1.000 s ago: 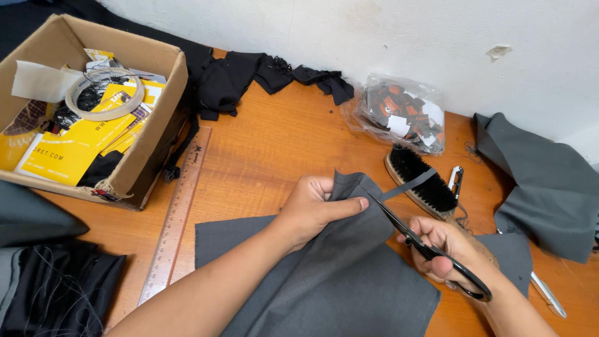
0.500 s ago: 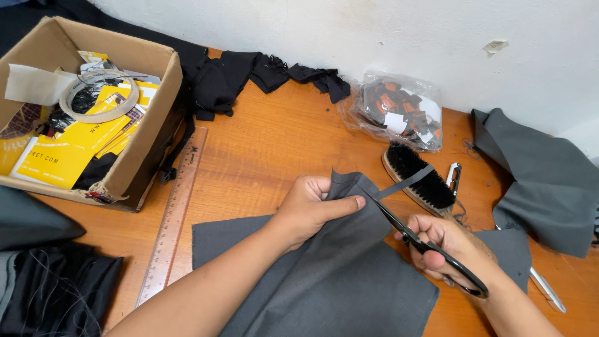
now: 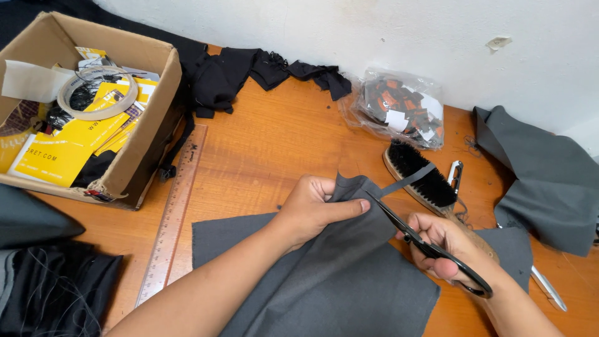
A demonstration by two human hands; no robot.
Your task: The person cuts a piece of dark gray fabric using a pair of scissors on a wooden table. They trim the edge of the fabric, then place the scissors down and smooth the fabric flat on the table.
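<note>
Scissors (image 3: pixel 430 246), black-handled, are sitting in the right hand (image 3: pixel 446 246), whose fingers are curling through the loops; blades are biting the grey cloth (image 3: pixel 331 274) at centre. Left hand (image 3: pixel 312 209) is pinching the cloth's raised fold. At two o'clock: bristle brush (image 3: pixel 421 178), clear crinkled bag (image 3: pixel 399 109) of black-and-orange pieces. At ten o'clock: cardboard box (image 3: pixel 134 146) holding yellow cards (image 3: pixel 68 143), tape roll (image 3: pixel 97 100); wooden ruler (image 3: pixel 171 215) alongside.

Both forearms are bare; no sleeve reaches into view. The left hand (image 3: pixel 312 212) and right hand (image 3: pixel 446 246) wear no gloves, and no ring or watch seems to show, though the right wrist is partly cut off.
</note>
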